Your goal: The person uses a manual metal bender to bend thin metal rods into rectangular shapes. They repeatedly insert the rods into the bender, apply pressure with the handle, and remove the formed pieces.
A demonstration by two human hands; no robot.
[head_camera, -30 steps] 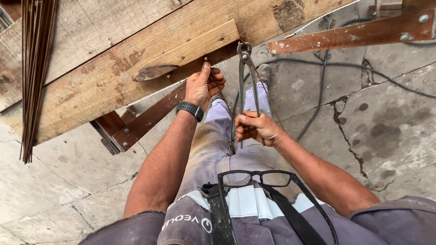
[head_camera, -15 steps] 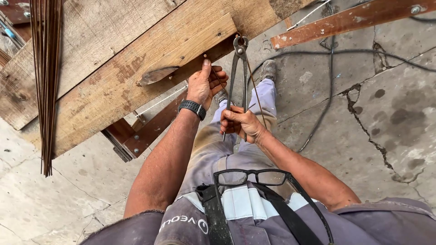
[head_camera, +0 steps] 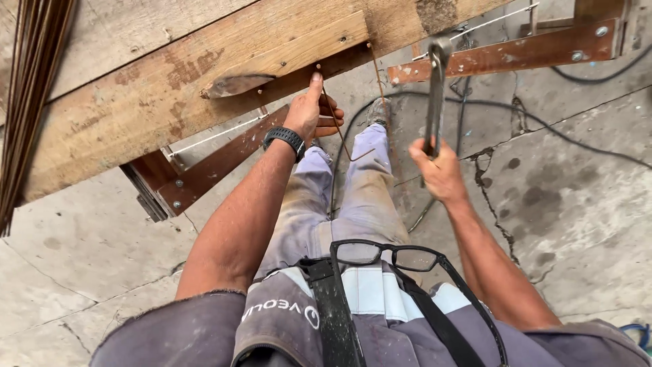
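Observation:
My left hand (head_camera: 314, 112), with a black watch on the wrist, presses against the underside edge of a wooden plank bench (head_camera: 170, 88) and holds a thin bent steel wire (head_camera: 346, 146) that hangs down in a U shape. My right hand (head_camera: 438, 170) grips the handles of long metal pincers (head_camera: 436, 88), raised upright with the jaws near the bench's edge, to the right of the wire. The pincers do not touch the wire.
A bundle of thin steel rods (head_camera: 30, 102) lies along the left of the bench. Reddish wooden braces (head_camera: 516, 51) with screws run under it. Black cables (head_camera: 577, 136) cross the cracked concrete floor (head_camera: 584, 224). Glasses (head_camera: 387, 255) hang at my chest.
My right hand has swung the pincers away from the middle to the right and lifted them. My left hand stays at the bench edge; the bent wire now shows below it.

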